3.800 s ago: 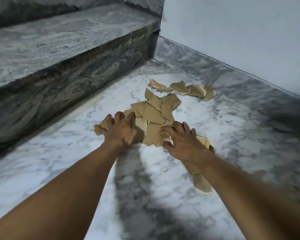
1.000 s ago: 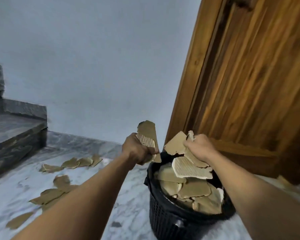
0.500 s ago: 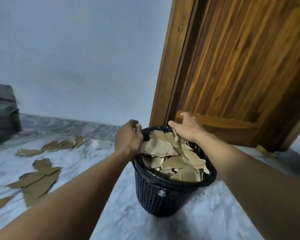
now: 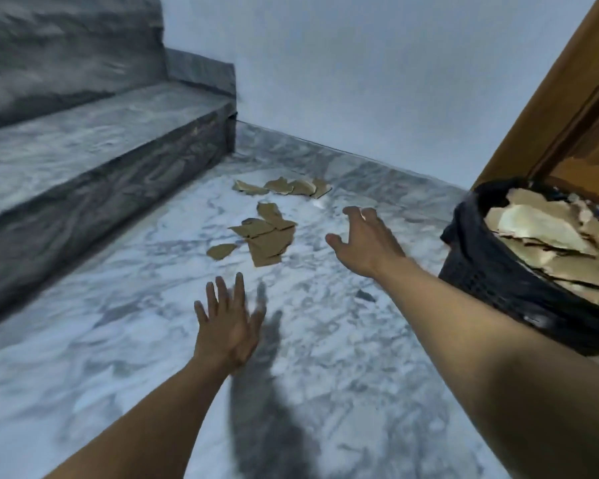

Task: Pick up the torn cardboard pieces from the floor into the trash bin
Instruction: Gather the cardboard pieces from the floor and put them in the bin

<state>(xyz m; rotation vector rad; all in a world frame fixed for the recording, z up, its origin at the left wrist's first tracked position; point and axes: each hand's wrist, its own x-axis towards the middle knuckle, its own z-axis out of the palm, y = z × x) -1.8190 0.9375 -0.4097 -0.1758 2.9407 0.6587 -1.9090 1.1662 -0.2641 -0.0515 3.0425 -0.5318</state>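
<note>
Several torn brown cardboard pieces (image 4: pixel 268 236) lie in a loose cluster on the white marble floor, with a second row of cardboard pieces (image 4: pixel 284 186) farther back near the wall. The black mesh trash bin (image 4: pixel 505 281) stands at the right, heaped with cardboard scraps. My left hand (image 4: pixel 227 326) hovers over the floor with fingers spread, empty, short of the near cluster. My right hand (image 4: pixel 365 240) reaches out to the right of that cluster, fingers spread and empty, between the pieces and the bin.
A grey marble step (image 4: pixel 94 146) rises along the left side. A pale wall with a marble skirting (image 4: pixel 343 160) closes the back. A wooden door frame (image 4: pixel 561 98) stands behind the bin. A small dark scrap (image 4: pixel 365 296) lies on the floor.
Both hands let their cardboard go into the bin and came away empty. The view swung left from the bin back to the pieces on the floor.
</note>
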